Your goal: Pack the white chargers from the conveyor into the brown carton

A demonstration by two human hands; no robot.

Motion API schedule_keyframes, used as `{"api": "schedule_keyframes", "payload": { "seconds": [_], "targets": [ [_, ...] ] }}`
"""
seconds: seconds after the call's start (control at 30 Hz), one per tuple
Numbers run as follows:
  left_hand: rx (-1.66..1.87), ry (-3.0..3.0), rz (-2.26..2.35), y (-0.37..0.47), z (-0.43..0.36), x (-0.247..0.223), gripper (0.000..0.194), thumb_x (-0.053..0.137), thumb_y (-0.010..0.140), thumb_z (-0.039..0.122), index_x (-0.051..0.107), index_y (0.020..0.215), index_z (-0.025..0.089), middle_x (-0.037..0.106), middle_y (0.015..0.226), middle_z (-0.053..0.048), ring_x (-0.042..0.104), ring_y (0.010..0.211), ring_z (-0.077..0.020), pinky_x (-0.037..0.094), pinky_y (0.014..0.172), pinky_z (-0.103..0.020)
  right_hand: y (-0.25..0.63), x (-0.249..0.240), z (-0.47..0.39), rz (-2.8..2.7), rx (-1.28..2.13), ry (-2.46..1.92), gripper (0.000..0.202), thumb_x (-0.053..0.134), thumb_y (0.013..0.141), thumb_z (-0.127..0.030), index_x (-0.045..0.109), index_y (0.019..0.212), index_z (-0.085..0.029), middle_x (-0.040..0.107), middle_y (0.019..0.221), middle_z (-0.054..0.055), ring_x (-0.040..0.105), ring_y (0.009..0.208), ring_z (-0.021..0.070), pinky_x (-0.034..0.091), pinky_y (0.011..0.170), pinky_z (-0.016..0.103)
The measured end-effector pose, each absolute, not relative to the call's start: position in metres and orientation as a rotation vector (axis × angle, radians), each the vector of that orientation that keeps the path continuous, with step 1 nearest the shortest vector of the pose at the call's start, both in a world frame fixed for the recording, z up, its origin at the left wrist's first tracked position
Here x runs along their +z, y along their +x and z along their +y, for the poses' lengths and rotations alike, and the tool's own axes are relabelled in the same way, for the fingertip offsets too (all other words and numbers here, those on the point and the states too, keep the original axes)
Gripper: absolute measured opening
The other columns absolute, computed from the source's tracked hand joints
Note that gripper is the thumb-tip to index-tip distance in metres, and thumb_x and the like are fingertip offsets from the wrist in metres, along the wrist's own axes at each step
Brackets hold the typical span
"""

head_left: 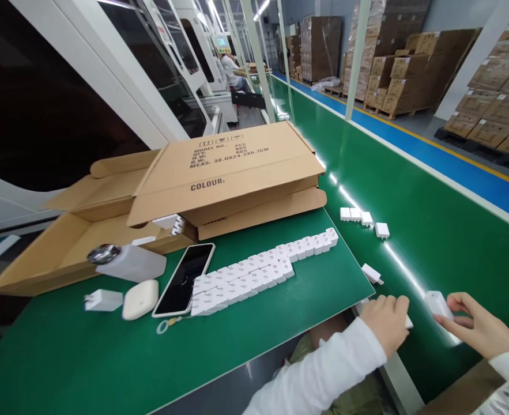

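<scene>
My right hand [481, 325] pinches a white charger block [438, 305] between thumb and fingers over the green belt [444, 248]. To its left, my left hand [386, 323] is closed over another white block [408, 322]; only a small part of that block shows past the fingers. One white charger [372, 274] lies just beyond my left hand, prongs pointing right. Farther up the belt are several more chargers [382, 230]. Rows of white chargers [245, 276] stand side by side on the green table [323, 294].
Left of the rows lie a phone [185, 279], a white rounded case [140, 300], a single charger [104, 300] and a white bottle [135, 262]. Cardboard boxes [232, 167] cover the table's back. A seated person [232, 72] is far off, near machines.
</scene>
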State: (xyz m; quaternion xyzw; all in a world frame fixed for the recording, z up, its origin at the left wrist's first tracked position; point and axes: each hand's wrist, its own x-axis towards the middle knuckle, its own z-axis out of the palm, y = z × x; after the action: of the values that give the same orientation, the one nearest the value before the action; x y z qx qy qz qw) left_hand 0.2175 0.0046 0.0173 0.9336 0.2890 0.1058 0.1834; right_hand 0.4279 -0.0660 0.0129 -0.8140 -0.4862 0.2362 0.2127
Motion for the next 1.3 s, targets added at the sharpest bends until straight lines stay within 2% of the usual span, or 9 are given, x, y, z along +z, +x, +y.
{"api": "schedule_keyframes", "payload": {
  "seconds": [0.07, 0.23, 0.4, 0.53, 0.67, 0.77, 0.87, 1.03, 1.3],
  "targets": [
    [0.331, 2.503, 0.826, 0.184, 0.014, 0.043, 0.041, 0.059, 0.074, 0.038, 0.047, 0.105, 0.013, 0.057, 0.092, -0.005, 0.055, 0.083, -0.0188, 0.050, 0.072, -0.030, 0.409, 0.020, -0.048, -1.270, 0.831, -2.029, 0.047, 0.053, 0.062, -0.063, 0.043, 0.084, -0.023, 0.055, 0.086, 0.002, 0.062, 0.068, 0.0169, 0.049, 0.058, 0.025],
    [0.232, 2.709, 1.274, 0.109, 0.059, 0.078, 0.022, 0.050, 0.074, 0.010, 0.056, 0.094, 0.017, 0.054, 0.096, -0.008, 0.052, 0.087, -0.0228, 0.048, 0.071, -0.034, 0.322, 0.030, 0.022, -1.487, 0.910, -1.678, 0.038, 0.061, 0.066, -0.043, 0.058, 0.098, -0.022, 0.050, 0.096, 0.006, 0.058, 0.078, 0.0165, 0.054, 0.062, 0.027],
    [0.106, 2.957, 1.558, 0.079, 0.086, 0.067, 0.046, 0.046, 0.074, 0.001, 0.044, 0.119, 0.013, 0.056, 0.084, -0.009, 0.052, 0.083, -0.0244, 0.045, 0.070, -0.036, 0.254, 0.019, 0.072, -1.688, 0.891, -1.489, 0.040, 0.061, 0.064, -0.016, 0.058, 0.103, -0.025, 0.044, 0.098, 0.005, 0.057, 0.080, 0.0158, 0.056, 0.071, 0.032],
    [0.243, 3.001, 1.613, 0.071, 0.088, 0.057, 0.059, 0.053, 0.075, 0.007, 0.035, 0.130, 0.018, 0.056, 0.104, -0.011, 0.053, 0.087, -0.0235, 0.044, 0.071, -0.035, 0.215, 0.008, 0.080, -1.742, 0.899, -1.440, 0.055, 0.060, 0.063, -0.007, 0.049, 0.113, -0.026, 0.046, 0.105, 0.005, 0.059, 0.084, 0.0154, 0.055, 0.074, 0.031],
    [0.272, 3.019, 1.720, 0.066, 0.079, 0.060, 0.059, 0.058, 0.075, 0.013, 0.039, 0.129, 0.023, 0.053, 0.117, -0.010, 0.052, 0.090, -0.0248, 0.042, 0.070, -0.036, 0.219, 0.009, 0.071, -1.780, 0.883, -1.443, 0.063, 0.058, 0.065, -0.008, 0.037, 0.123, -0.023, 0.050, 0.107, 0.005, 0.059, 0.094, 0.0124, 0.052, 0.080, 0.025],
    [0.432, 2.975, 1.694, 0.077, 0.058, 0.065, 0.054, 0.059, 0.075, 0.017, 0.043, 0.126, 0.020, 0.056, 0.113, -0.009, 0.051, 0.089, -0.0236, 0.041, 0.072, -0.036, 0.277, 0.016, 0.065, -1.783, 0.757, -1.625, 0.048, 0.047, 0.072, -0.009, 0.045, 0.117, -0.024, 0.055, 0.104, 0.003, 0.056, 0.098, 0.0132, 0.049, 0.085, 0.028],
    [0.558, 2.964, 1.388, 0.109, 0.025, 0.058, 0.036, 0.051, 0.081, 0.016, 0.051, 0.117, 0.016, 0.060, 0.097, -0.006, 0.052, 0.085, -0.0191, 0.040, 0.077, -0.034, 0.360, 0.016, 0.063, -1.602, 0.532, -2.065, 0.034, 0.043, 0.076, -0.019, 0.051, 0.109, -0.016, 0.052, 0.108, 0.013, 0.057, 0.093, 0.0232, 0.047, 0.082, 0.042],
    [0.617, 3.040, 0.894, 0.195, -0.010, 0.018, 0.035, 0.037, 0.088, 0.015, 0.047, 0.121, 0.013, 0.057, 0.114, -0.009, 0.050, 0.103, -0.0178, 0.034, 0.094, -0.035, 0.430, -0.013, 0.064, -1.375, 0.330, -2.567, 0.061, 0.061, 0.063, -0.043, 0.050, 0.111, -0.006, 0.049, 0.109, 0.024, 0.047, 0.105, 0.0412, 0.039, 0.083, 0.054],
    [0.309, 2.952, 0.747, 0.252, 0.004, 0.002, 0.018, 0.041, 0.081, 0.010, 0.057, 0.074, 0.015, 0.054, 0.065, -0.004, 0.053, 0.060, -0.0154, 0.037, 0.053, -0.029, 0.434, -0.017, 0.058, -1.343, 0.387, -2.527, 0.045, 0.047, 0.071, -0.053, 0.052, 0.093, -0.014, 0.058, 0.094, 0.018, 0.056, 0.089, 0.0332, 0.044, 0.075, 0.047]
  ]
}}
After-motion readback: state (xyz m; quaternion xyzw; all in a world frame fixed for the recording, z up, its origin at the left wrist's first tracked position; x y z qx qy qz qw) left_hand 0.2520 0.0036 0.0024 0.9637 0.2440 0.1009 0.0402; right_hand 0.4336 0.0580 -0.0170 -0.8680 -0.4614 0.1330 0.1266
